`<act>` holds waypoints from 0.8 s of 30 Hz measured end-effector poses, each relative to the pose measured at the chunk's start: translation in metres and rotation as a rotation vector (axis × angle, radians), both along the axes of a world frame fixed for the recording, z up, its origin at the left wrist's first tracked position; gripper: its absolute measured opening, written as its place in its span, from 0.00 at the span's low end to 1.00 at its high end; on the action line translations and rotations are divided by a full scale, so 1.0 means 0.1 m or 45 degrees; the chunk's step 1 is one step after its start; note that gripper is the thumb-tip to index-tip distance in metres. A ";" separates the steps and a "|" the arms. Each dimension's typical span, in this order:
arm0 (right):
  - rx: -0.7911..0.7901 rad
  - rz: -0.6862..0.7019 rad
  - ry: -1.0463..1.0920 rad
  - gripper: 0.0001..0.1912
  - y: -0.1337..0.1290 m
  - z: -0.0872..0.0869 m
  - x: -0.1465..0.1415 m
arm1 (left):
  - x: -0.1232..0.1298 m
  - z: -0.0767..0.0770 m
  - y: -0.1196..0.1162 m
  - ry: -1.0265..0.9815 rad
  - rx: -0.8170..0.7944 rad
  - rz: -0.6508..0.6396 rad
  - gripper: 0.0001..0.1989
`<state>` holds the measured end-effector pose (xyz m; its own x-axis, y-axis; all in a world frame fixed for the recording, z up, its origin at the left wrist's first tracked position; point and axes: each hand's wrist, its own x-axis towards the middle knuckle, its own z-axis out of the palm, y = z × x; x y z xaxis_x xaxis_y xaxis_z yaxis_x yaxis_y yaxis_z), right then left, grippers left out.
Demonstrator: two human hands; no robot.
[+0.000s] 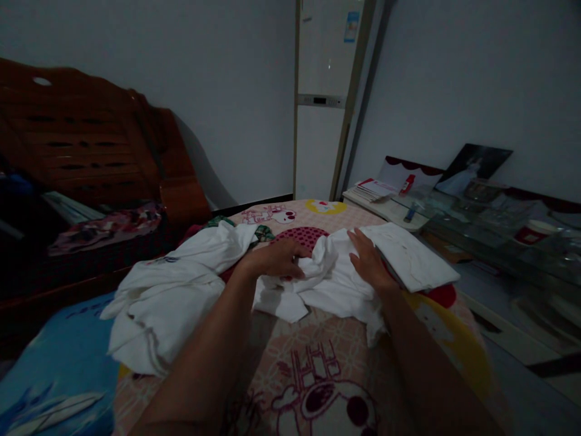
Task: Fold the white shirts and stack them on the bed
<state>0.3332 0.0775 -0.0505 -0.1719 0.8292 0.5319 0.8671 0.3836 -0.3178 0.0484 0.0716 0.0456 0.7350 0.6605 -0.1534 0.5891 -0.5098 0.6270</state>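
Handling a rumpled white cloth (336, 293)

Nearest, beneath the cloth, lies a patterned cover (267, 354). The left hand (282, 257) curls at a bunched ridge, pinching or not I cannot tell; the right hand (368, 261) rests on the cloth, fingers spread. Arranging seems under way; easing that ridge would call for 2-handed tension. Right of the cloth sits folded fabric (411, 260).
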 end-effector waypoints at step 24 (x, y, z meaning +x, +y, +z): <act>-0.635 -0.426 -0.246 0.29 -0.12 0.14 -0.08 | -0.65 0.34 -0.12 0.102 0.119 0.318 0.15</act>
<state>0.3255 0.0658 -0.0367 0.0856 0.9950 0.0524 0.9741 -0.0725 -0.2144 -0.0162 0.0597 0.0798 0.5357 0.8337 -0.1345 0.7496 -0.3961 0.5303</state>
